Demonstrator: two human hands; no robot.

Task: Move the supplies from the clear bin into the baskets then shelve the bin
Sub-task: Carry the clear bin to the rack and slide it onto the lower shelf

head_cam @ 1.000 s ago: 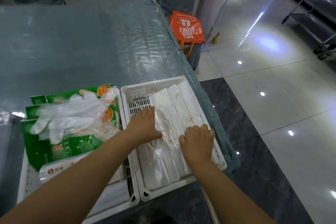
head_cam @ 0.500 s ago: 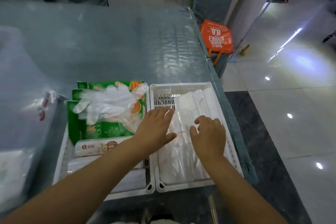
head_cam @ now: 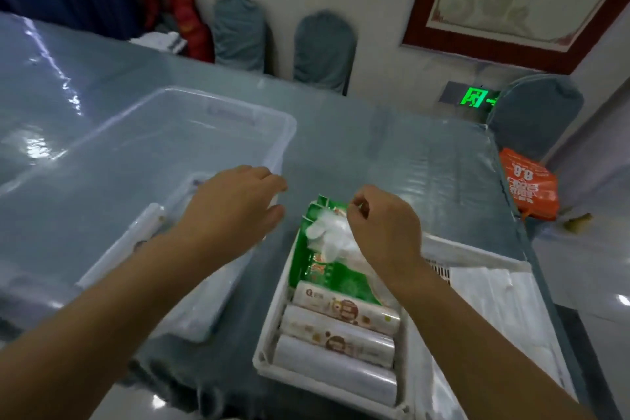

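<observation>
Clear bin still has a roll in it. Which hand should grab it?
Left. The left hand is open over the clear plastic bin, close to the wrapped white roll. The right hand hangs above the white slotted basket, further off.

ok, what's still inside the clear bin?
Through the clear bin, a clear-wrapped roll and pale packets near its front show; the left hand and forearm cover part of its floor.

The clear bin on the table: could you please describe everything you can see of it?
The clear bin is a large rectangular tub of see-through plastic with a thick rim, standing upright and lidless on the table, left of the white basket. A clear-wrapped roll lies inside. The left hand reaches over its near right corner.
</observation>
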